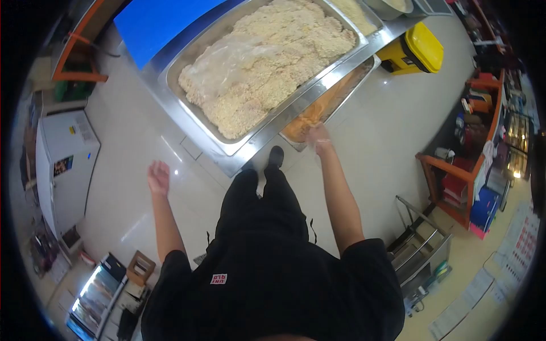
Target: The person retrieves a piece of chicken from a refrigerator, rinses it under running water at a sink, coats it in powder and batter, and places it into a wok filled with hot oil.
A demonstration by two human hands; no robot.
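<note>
Orange-brown mix (319, 109) lies in a long lower tray (349, 94), toward the far side and a little right of our body, partly tucked under the edge of a steel counter (310, 91). We have our right hand (318, 137) at the near end of that tray, its fingers pointing down at the mix; they are blurred and small, so we cannot tell whether they are pinched around some of it or only touching it. A pale band or cuff edge circles the right wrist. Our left hand (159, 177) hangs well apart on the left, over the pale floor (133, 153), with its fingers loosely curled, close together and holding nothing. Up on the counter, left of the mix, we see a big metal tray (196, 119) heaped with crumb-coated food (273, 79), with a clear plastic sheet (224, 59) over its left part. Past that tray, on the far left, lies a blue panel (165, 25). On the far right we see a yellow bin (424, 48), just beside the counter.
</note>
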